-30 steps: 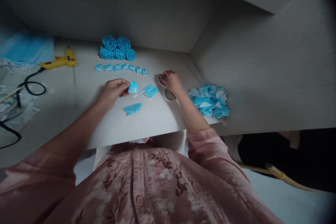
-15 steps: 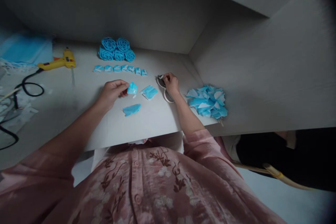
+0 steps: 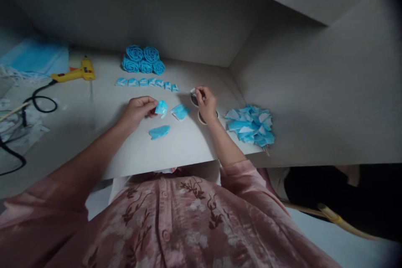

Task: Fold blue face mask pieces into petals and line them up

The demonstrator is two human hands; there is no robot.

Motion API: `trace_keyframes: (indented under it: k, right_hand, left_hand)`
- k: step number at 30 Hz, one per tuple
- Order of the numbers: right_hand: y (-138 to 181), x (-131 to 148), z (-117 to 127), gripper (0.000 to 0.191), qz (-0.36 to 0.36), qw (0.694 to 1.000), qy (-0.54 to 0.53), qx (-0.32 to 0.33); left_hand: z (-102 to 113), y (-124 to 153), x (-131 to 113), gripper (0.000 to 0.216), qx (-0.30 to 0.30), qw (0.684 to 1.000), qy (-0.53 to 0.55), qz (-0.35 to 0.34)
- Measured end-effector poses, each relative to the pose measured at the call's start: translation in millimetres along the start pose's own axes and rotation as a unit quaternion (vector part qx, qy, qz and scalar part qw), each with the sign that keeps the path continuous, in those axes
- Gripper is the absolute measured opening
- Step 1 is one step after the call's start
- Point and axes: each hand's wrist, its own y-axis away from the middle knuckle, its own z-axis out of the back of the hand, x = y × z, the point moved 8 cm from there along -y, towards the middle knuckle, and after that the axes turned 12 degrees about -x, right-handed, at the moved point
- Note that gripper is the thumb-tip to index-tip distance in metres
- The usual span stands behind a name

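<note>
- A loose blue piece point(image 3: 159, 132) is lying flat on the table point(image 3: 185, 150), nearest the person.
- A heap of blue-and-white pieces point(image 3: 251, 124) is spreading out to the right.
- Two pale rings point(image 3: 200, 120) are lying near the right forearm, partly hidden; what they are, I cannot tell.
- The left hand point(image 3: 138, 111) is pinching a small folded blue piece point(image 3: 161, 108) between thumb and fingers, above the table's middle.
- A flat blue square point(image 3: 180, 112) is lying between the hands.
- The right hand point(image 3: 207, 102) is pinching a pale bit point(image 3: 192, 91) beside the far ring.
- Farther off, seven folded pieces point(image 3: 143, 82) are forming a row.
- A yellow glue gun point(image 3: 75, 74) is lying left.
- Five blue rosettes point(image 3: 143, 60) are sitting behind the row.
</note>
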Motion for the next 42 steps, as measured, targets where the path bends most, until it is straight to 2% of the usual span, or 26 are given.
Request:
trace_keyframes:
  k: [1,5,8,17,24,29,35,42]
  right_hand:
    - [4.7,14.5,-0.7,0.029,0.027,1.000,-0.009,0.005]
    - [29.4,78.5,-3.7,0.030,0.226,0.972,-0.060,0.019]
    - [42.4,95.1,-7.8,0.028,0.288,0.955,-0.067,0.034]
    - [54.4,100.1,-7.5,0.020,0.341,0.938,-0.059,0.017]
    - [53.9,95.3,-14.3,0.025,0.320,0.945,-0.033,0.056]
    - [56.7,103.4,-8.6,0.023,0.362,0.931,-0.036,0.023]
    - [57.1,98.8,-16.3,0.026,0.339,0.937,-0.019,0.077]
    - [57.4,100.8,-17.6,0.024,0.343,0.933,-0.024,0.106]
  left_hand:
    - [-0.9,0.7,-0.4,0.027,0.002,1.000,0.004,0.003]
    - [-5.1,3.4,0.1,0.030,0.015,1.000,0.010,0.025]
    - [-7.2,6.0,-1.5,0.031,0.021,0.999,0.019,0.035]
    - [-13.5,12.1,-4.2,0.031,0.058,0.998,0.006,0.015]
    - [-13.6,11.3,0.7,0.029,0.060,0.998,0.015,0.024]
    - [-14.6,12.3,0.4,0.024,0.064,0.996,0.051,0.037]
    - [-15.5,12.1,-1.1,0.025,0.063,0.995,0.067,0.048]
    - [-15.3,11.1,-0.6,0.029,0.060,0.993,0.077,0.063]
